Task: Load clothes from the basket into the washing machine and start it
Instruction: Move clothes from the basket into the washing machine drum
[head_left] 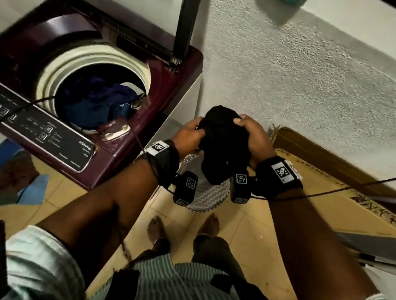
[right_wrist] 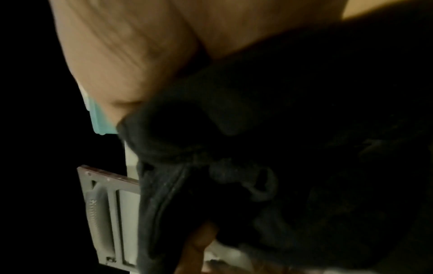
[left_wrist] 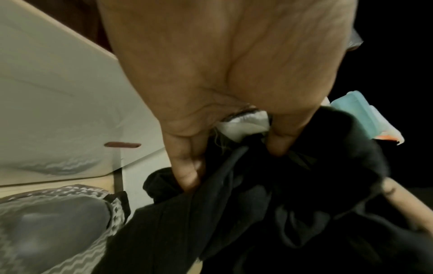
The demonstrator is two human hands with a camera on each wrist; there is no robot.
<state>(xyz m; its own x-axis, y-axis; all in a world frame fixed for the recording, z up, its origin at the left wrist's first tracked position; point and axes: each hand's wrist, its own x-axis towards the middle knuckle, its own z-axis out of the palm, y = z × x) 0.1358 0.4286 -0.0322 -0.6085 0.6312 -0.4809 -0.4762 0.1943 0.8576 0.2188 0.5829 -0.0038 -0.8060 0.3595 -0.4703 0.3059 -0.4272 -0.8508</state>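
Note:
A bunched black garment (head_left: pixel 221 139) hangs between both hands above the grey zigzag-patterned basket (head_left: pixel 209 195) on the floor. My left hand (head_left: pixel 190 135) grips its left side; in the left wrist view the fingers (left_wrist: pixel 187 172) curl into the black garment (left_wrist: pixel 269 194). My right hand (head_left: pixel 252 135) grips the right side, and in the right wrist view the black garment (right_wrist: pixel 281 148) fills most of the picture. To the left stands the maroon top-loading washing machine (head_left: pixel 162 114) with its lid up. Blue clothes (head_left: pixel 95 100) lie in its drum.
The control panel (head_left: pixel 37 127) runs along the machine's front edge. A flat cardboard box (head_left: pixel 330 187) lies on the floor to the right, by the rough white wall (head_left: pixel 291 74). Blue cloth (head_left: pixel 33 185) lies on the tiles at the left. My bare feet (head_left: pixel 182 226) stand just behind the basket.

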